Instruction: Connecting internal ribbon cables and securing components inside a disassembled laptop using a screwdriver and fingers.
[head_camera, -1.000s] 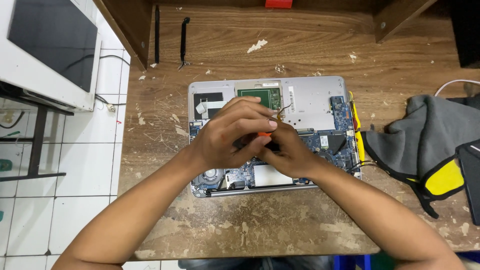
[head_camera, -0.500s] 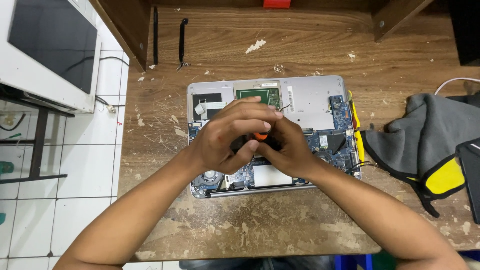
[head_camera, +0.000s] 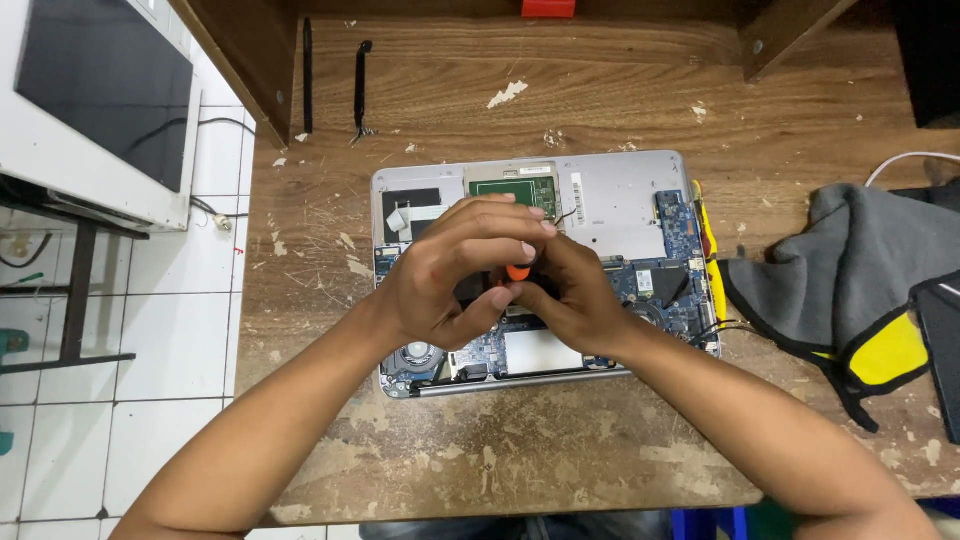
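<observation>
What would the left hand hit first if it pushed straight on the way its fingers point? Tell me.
The left hand points rightward, fingers curled over an orange-capped tool. Straight on, it would most likely meet the right hand, which it already touches, above the opened laptop. Depth is unclear.

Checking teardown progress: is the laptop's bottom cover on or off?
Off. The laptop lies with its circuit board, fan and cables exposed, both hands over the middle.

Bright, even light; perhaps slightly soft.
</observation>
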